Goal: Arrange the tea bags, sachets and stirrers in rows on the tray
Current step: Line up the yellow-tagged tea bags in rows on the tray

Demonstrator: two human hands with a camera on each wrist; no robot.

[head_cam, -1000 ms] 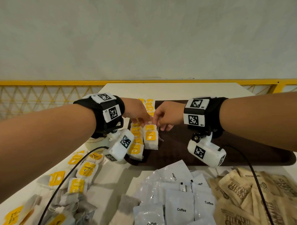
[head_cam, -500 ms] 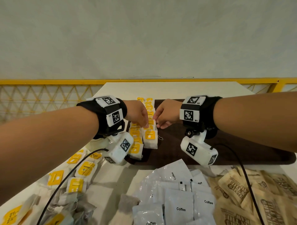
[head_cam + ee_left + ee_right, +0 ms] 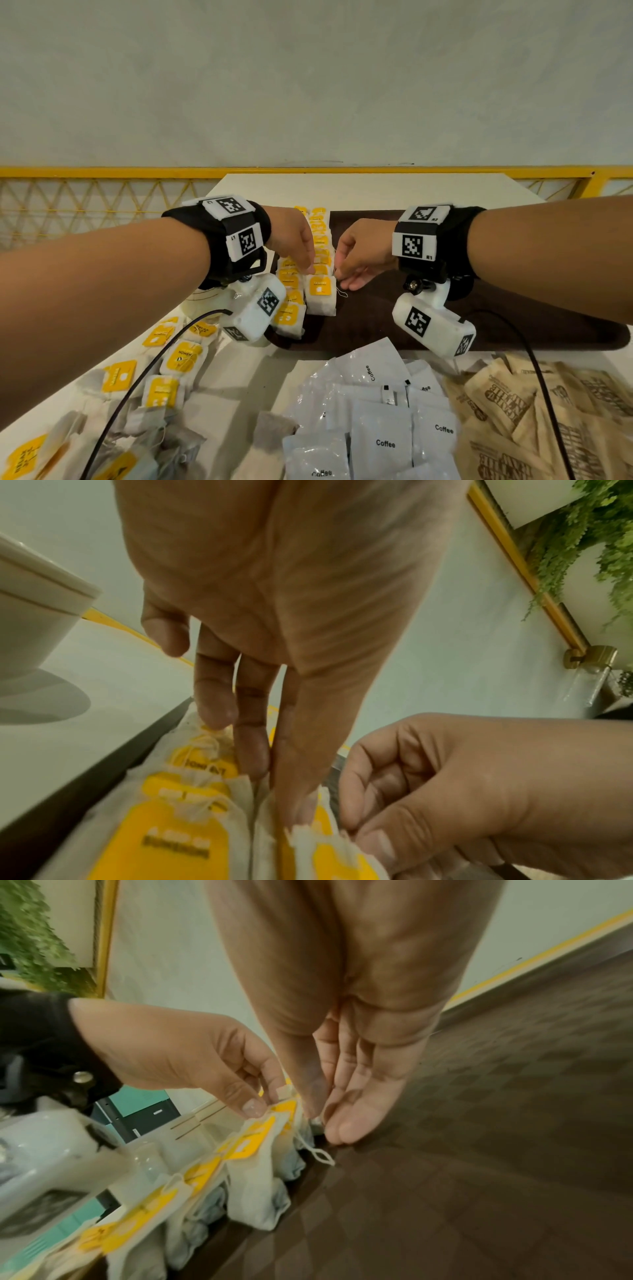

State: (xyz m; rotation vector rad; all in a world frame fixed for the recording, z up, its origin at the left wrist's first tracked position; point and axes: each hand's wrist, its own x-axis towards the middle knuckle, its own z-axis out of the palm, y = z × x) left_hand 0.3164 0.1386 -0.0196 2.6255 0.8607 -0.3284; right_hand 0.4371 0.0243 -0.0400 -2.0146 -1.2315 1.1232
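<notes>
Beyond the coffee sachets (image 3: 380, 442) heaped on the desk (image 3: 245, 380), the nearest tea bag (image 3: 320, 296) of the tray's (image 3: 513, 325) second row is pinched by the left hand (image 3: 291, 236) at its top and the right hand (image 3: 359, 253) at its edge, and should be squared gently with its loose string (image 3: 342, 294) tucked in.

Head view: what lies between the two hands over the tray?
The right-hand row of tea bags lies between left hand and right hand, both touching it; the head view shows this.

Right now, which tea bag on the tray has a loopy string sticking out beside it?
The front tea bag of the right-hand row. A white string loops out beside it onto the dark tray, just under the right hand.
</notes>
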